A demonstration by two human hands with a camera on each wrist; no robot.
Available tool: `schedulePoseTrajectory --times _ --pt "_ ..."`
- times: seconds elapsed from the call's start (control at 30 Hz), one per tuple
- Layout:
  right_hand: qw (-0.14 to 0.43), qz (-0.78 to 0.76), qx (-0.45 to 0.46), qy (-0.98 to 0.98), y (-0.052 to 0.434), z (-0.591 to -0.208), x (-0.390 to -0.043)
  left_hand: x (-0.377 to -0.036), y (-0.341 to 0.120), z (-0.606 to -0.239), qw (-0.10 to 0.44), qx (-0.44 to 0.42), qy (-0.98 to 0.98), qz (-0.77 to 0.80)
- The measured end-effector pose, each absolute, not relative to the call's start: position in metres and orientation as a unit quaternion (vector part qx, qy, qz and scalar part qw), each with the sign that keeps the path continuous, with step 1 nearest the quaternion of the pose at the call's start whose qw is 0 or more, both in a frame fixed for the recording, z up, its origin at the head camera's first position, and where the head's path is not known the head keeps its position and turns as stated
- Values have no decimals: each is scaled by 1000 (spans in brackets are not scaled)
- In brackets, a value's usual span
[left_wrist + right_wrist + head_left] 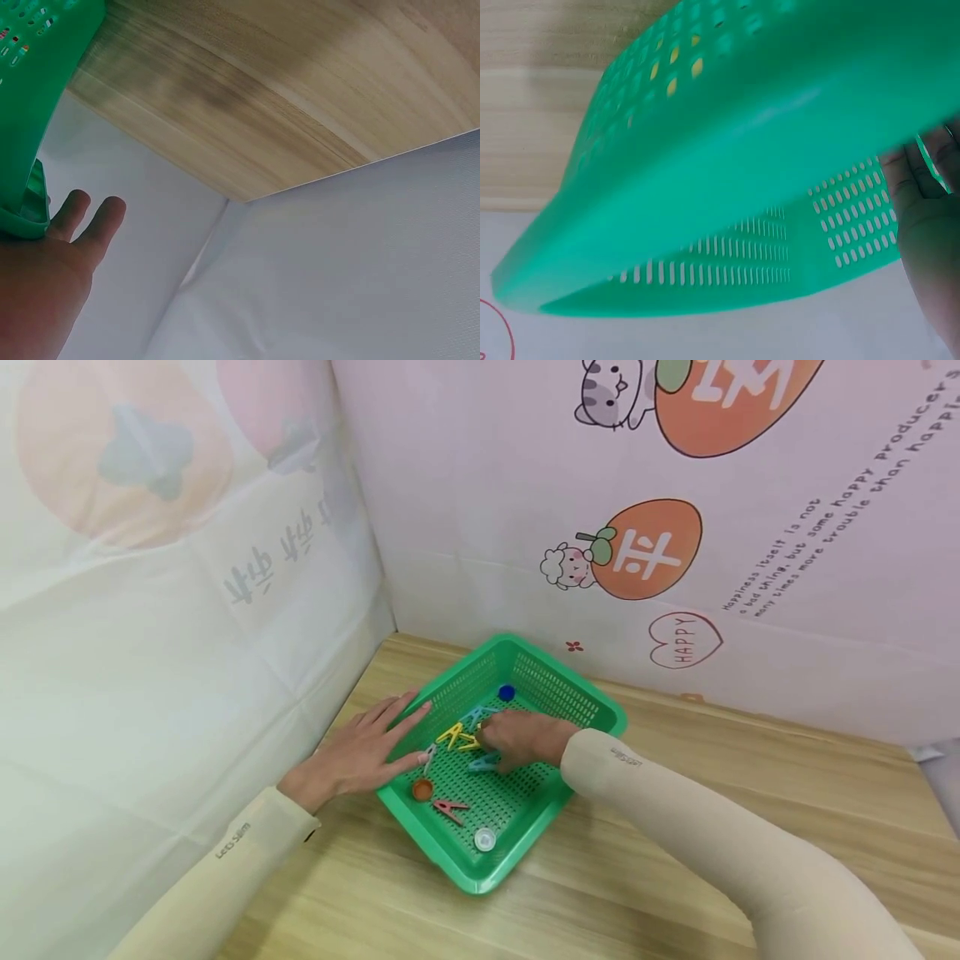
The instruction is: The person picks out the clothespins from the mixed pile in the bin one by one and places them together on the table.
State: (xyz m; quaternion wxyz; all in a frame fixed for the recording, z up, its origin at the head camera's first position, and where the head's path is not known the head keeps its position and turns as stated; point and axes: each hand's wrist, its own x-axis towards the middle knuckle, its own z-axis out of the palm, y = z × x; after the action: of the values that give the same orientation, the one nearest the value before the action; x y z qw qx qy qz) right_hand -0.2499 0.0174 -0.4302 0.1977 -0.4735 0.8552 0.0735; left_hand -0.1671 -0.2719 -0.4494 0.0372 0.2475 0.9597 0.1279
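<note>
- Head view: a green perforated basket [592,706] sits on the wooden table [720,793] in the corner formed by the printed backdrop sheets [525,485].
- All the small items lie inside the basket and none on the table, so the handling looks barely begun: yellow clothespins [459,737], a teal clothespin [481,764], a pink clothespin [450,809], a blue bottle cap [507,693], an orange bottle cap [422,789] and a white bottle cap [484,839].
- The right hand [521,737] is down in the basket with its fingers curled over the clothespin cluster, touching the yellow pair. Whether they have actually pinched one I cannot tell, since the knuckles hide the fingertips.
- The left hand [360,752] lies flat against the basket's left rim, fingers straight and spread, steadying it and holding nothing.
- Left wrist view: the palm [37,292] and two straight fingers [101,217] rest under the basket's green rim [34,112], with table wood beyond.
- Right wrist view: the basket wall [727,150] fills the frame, yellow showing through its holes. Only the hand's edge [926,217] appears at the right, so the grip stays unclear.
</note>
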Motion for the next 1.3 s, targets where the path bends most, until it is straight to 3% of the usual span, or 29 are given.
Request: schedulePoseTrajectory --times 0.6,1.3 --pt "167 -20 -453 875 71 -401 -250 -166 -269 -453 35 246 961 125" --pt "60 -117 -377 917 164 -361 -255 -161 -266 -451 27 240 963 121"
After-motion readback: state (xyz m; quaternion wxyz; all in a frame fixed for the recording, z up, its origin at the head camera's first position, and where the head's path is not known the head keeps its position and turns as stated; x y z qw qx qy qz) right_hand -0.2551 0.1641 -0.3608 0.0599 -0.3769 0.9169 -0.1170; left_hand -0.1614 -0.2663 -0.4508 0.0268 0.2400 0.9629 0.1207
